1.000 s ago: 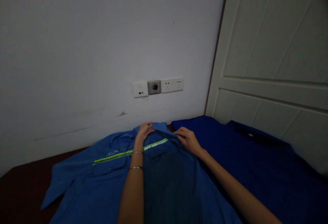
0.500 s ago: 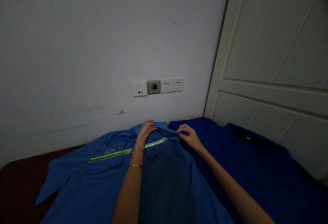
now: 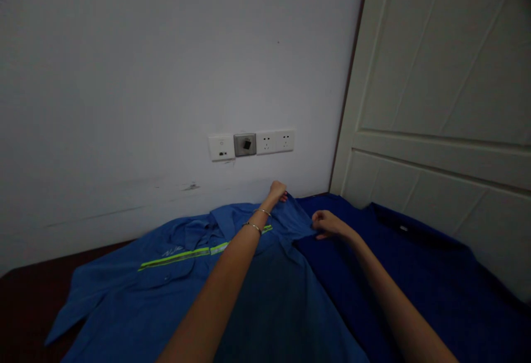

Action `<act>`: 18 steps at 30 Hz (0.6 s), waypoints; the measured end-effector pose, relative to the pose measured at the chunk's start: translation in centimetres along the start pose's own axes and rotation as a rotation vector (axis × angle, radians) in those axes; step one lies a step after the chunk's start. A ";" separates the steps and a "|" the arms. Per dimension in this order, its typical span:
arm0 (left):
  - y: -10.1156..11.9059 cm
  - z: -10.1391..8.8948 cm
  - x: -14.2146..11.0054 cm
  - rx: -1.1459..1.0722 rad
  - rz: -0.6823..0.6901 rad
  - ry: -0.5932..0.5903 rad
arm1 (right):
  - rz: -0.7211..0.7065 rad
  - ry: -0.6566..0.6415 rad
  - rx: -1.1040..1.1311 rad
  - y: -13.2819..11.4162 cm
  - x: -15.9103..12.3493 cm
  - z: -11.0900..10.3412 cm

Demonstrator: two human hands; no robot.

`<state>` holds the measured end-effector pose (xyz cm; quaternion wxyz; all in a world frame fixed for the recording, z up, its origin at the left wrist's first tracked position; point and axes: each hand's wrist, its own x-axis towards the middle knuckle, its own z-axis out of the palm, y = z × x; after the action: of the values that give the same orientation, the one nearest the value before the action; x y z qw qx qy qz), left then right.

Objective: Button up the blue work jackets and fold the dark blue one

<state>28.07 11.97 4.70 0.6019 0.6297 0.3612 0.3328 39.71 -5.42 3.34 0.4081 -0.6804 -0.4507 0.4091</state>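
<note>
A blue work shirt (image 3: 166, 307) with a yellow-green and silver reflective stripe lies spread face up, its collar toward the wall. My left hand (image 3: 277, 190), two bracelets on its wrist, is closed on the upper edge of the shirt's right-hand sleeve near the wall. At the lower end of that sleeve, my right hand (image 3: 327, 223) pinches the cloth with bent fingers. The sleeve is stretched between both hands, over a darker blue garment (image 3: 415, 274) that lies to the right.
A white wall (image 3: 166, 75) rises behind the shirt, with a row of sockets (image 3: 266, 143) low on it. A pale panelled door (image 3: 435, 92) stands at the right. Dark reddish surface (image 3: 25, 296) shows at the left.
My left hand has moved right from near the collar to the sleeve's upper edge. My right hand has shifted right and slightly down, and the sleeve now extends over the darker garment.
</note>
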 end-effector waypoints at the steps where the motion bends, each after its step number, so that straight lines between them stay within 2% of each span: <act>1: -0.1 0.9 0.3 -0.016 -0.007 0.009 | 0.018 0.003 -0.023 0.2 0.1 -0.2; 6: -1.1 4.3 1.1 0.000 -0.017 0.105 | 0.063 0.082 -0.190 1.3 1.1 -0.3; 10: -2.7 5.7 0.8 0.012 0.011 0.124 | 0.065 0.121 -0.305 1.8 1.2 -0.2; 14: -4.1 5.9 -0.2 0.001 0.034 0.081 | 0.056 0.129 -0.391 2.3 1.3 0.1; 18: -3.8 4.5 -1.6 0.008 0.084 0.065 | 0.016 0.132 -0.476 2.9 1.6 0.4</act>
<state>30.87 8.35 0.70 0.5730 0.6355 0.3550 0.3766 40.56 -4.55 0.22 0.2616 -0.7861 -0.5014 0.2493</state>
